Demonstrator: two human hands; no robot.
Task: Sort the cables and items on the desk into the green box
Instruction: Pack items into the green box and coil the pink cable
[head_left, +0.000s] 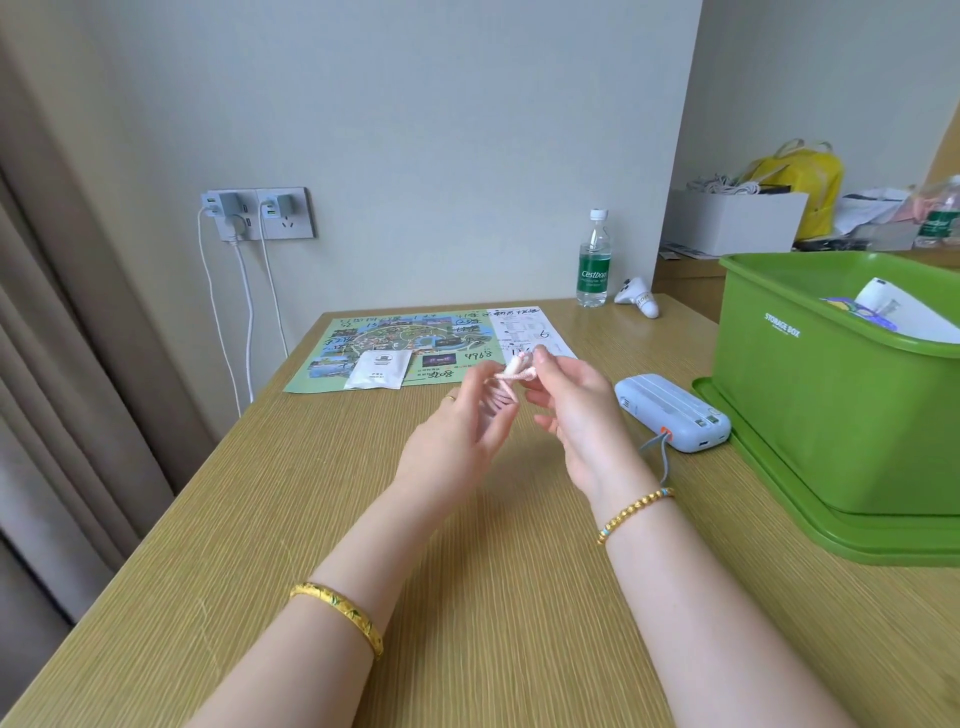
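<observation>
Above the middle of the wooden desk (311, 519), both hands hold a small coiled pink-white cable (518, 368). My right hand (574, 410) pinches the coil at its top. My left hand (462, 431) holds the cable's lower part between its fingers, which look blurred. The green storage box (831, 415) stands on its lid at the right, with papers inside. A light-blue power bank (670, 410) with a grey strap lies just left of the box.
A printed map (405, 343) with a white sachet (378, 369) on it lies further back. A water bottle (593, 260) and a white controller (638, 295) stand by the wall. Chargers with white cords hang from the wall socket (257, 213). Clutter sits on the far right counter.
</observation>
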